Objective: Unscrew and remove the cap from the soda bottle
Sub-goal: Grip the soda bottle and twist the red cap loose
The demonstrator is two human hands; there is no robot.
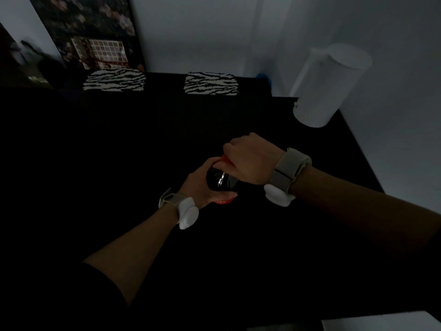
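Observation:
A dark soda bottle [218,181] with a red label stands upright on the black table [119,151], seen from above in dim light. My left hand [201,185] wraps around the bottle's shoulder from the left. My right hand [248,161] is closed over the top of the bottle, gripping the red cap [224,158], of which only a sliver shows at the fingers' edge. Both wrists carry straps with white pods.
A white cylindrical jug [327,89] stands at the table's far right corner near the wall. Two zebra-striped chair seats [114,80] [211,83] sit at the far edge. A dark patterned panel [95,39] leans at the back left.

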